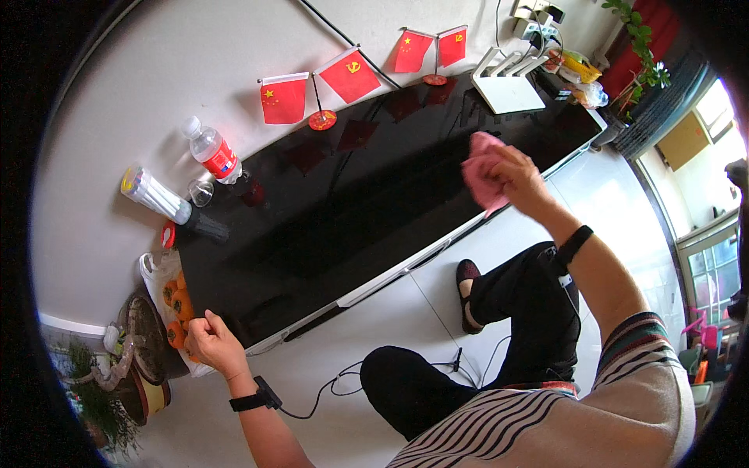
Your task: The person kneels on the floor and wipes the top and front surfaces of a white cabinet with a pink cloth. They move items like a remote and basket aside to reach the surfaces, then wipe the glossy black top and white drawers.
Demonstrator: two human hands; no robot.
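A pink cloth (pixel 484 172) is gripped in my right hand (pixel 518 175), over the front part of a glossy black cabinet top (pixel 292 234). My left hand (pixel 216 345) is curled closed near the cabinet's front left corner, beside orange persimmons (pixel 182 304) in a white plastic bag; nothing shows in it. Along the wall stand a clear bottle with a red label (pixel 217 157), a clear glass (pixel 201 193) and a clear container of white markers (pixel 155 196). Two pairs of small red flags (pixel 350 76) on round red bases and a white router (pixel 509 90) are farther back.
Potted plants (pixel 140 345) stand at the lower left, another leafy plant (pixel 638 41) at the upper right. Cables (pixel 327 389) lie on the tiled floor near my legs. Chargers and a power strip (pixel 535 29) hang above the router. A yellow basket (pixel 579 67) sits at the far end.
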